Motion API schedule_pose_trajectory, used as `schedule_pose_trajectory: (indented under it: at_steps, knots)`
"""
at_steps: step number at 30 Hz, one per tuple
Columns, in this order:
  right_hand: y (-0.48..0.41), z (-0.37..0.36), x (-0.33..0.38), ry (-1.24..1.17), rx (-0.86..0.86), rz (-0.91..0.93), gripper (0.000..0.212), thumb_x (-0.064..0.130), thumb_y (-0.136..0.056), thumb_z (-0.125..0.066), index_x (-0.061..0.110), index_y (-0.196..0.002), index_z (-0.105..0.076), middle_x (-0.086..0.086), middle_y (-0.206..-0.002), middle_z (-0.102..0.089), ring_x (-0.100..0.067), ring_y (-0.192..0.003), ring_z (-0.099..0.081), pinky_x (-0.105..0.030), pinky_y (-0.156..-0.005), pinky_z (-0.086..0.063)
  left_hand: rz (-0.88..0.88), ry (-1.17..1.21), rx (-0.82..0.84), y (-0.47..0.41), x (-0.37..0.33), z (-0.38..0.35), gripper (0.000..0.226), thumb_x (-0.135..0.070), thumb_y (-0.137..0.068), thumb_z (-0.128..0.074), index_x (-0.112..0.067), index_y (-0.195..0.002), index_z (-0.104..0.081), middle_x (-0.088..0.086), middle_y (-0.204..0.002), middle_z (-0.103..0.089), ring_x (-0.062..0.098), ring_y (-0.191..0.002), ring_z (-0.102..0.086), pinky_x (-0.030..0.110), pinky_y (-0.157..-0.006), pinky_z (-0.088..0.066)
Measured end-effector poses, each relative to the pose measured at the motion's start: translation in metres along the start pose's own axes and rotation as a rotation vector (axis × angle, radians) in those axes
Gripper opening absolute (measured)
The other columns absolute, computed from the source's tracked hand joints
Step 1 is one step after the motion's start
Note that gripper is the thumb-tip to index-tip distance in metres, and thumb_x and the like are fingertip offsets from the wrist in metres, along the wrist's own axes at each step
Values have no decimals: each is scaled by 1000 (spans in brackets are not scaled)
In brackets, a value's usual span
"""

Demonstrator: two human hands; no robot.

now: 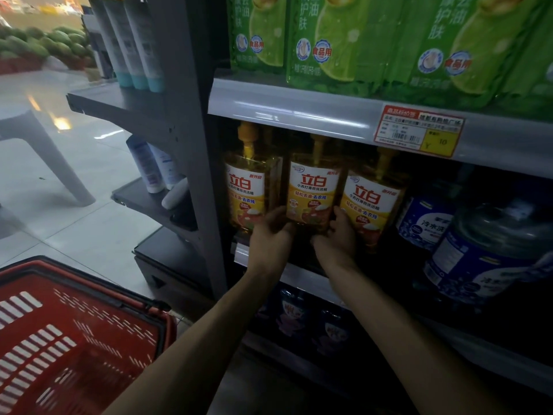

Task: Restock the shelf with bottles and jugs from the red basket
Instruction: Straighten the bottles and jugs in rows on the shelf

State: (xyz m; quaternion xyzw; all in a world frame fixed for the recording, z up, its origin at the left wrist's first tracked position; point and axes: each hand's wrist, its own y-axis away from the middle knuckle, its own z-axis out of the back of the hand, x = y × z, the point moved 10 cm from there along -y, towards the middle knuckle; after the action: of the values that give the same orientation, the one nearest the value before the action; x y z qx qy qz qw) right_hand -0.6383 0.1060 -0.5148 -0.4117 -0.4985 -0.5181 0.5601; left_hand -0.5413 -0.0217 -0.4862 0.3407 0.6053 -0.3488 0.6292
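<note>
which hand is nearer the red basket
Left. The left hand grips the left side of the middle yellow bottle, nearer the red basket; the right hand grips its right side, farther off.

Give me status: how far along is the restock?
Likely near the end. Done: left yellow bottle and right yellow bottle stand on the shelf, blue jugs beside them. In hand: left hand and right hand grip the middle yellow bottle. Left: red basket shows nothing in its visible part; the rest is out of frame.

Your arms reach forward side by side; your left hand (270,235) and right hand (336,239) clasp one bottle (312,196), thumbs on its front.
</note>
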Motion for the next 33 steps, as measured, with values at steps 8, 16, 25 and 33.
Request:
schedule_pose_trajectory:
  at_steps: [8,16,25,33]
  knots:
    - [2,-11,-5,-69,124,4,95,1,-73,-61,54,-147,-33,9,-154,-45,-22,-144,-40,-56,-109,-46,-23,89,14,-13,-7,-26,44,-34,-91,-59,-33,-135,-63,-12,-125,-73,11,-122,-65,46,-110,-51]
    - [0,-14,6,-28,36,1,95,-1,-85,-60,46,-157,-19,3,-160,-36,-25,-148,-33,-51,-114,-39,30,113,14,-21,3,-22,52,-38,-87,-62,-34,-139,-63,-9,-130,-71,15,-125,-63,48,-111,-50]
    - [-6,-13,5,-125,-5,-32,86,-3,-85,-59,40,-154,-30,3,-154,-45,-23,-144,-40,-54,-115,-39,51,180,73,-24,6,-26,44,-17,-101,-60,-29,-143,-60,-4,-131,-70,15,-123,-63,36,-105,-50]
    - [-4,-8,-5,-109,-6,-44,85,-7,-80,-58,46,-143,-38,5,-146,-51,-23,-137,-48,-54,-104,-50,66,209,87,-23,5,-22,41,-17,-102,-57,-28,-142,-61,-4,-133,-70,12,-122,-62,23,-86,-49]
